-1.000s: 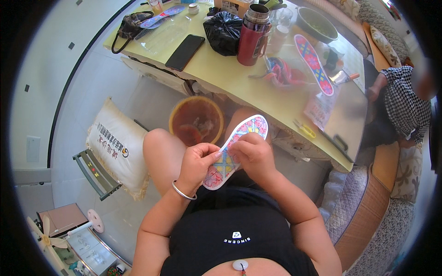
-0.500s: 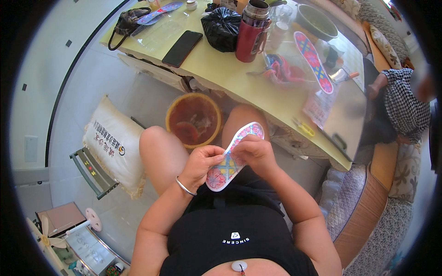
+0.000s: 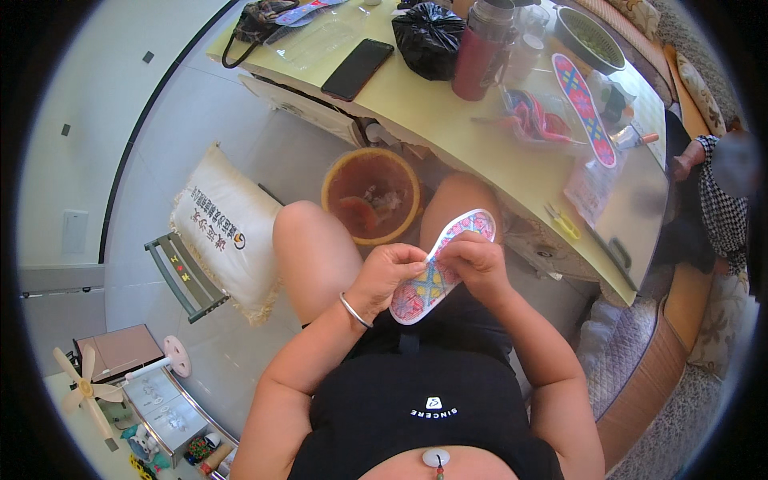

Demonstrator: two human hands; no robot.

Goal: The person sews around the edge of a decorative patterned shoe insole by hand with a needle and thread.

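Note:
A patterned shoe insole (image 3: 416, 295) with a white rim is held slantwise above my lap, its pink, blue and yellow cross-stitch design facing up. My left hand (image 3: 390, 276) pinches its left edge between thumb and fingers. Over the upper middle of the insole, my right hand (image 3: 476, 262) is closed with its fingertips pressed together near those of the left. Whatever sits in the right fingertips is too small or hidden to make out. A matching insole (image 3: 582, 108) lies on the table to the right.
On the table (image 3: 448, 120) are a phone (image 3: 358, 70), a black plastic bag (image 3: 430, 40), a dark red flask (image 3: 480, 60), a box of coloured thread (image 3: 540, 120) and yellow snips (image 3: 563, 222). A bucket (image 3: 330, 192) stands beyond my knees. Another person (image 3: 724, 184) sits at right.
The view has shifted, so the surroundings sit further right and a little higher. Both hands remain at the insole, with little change in their grip.

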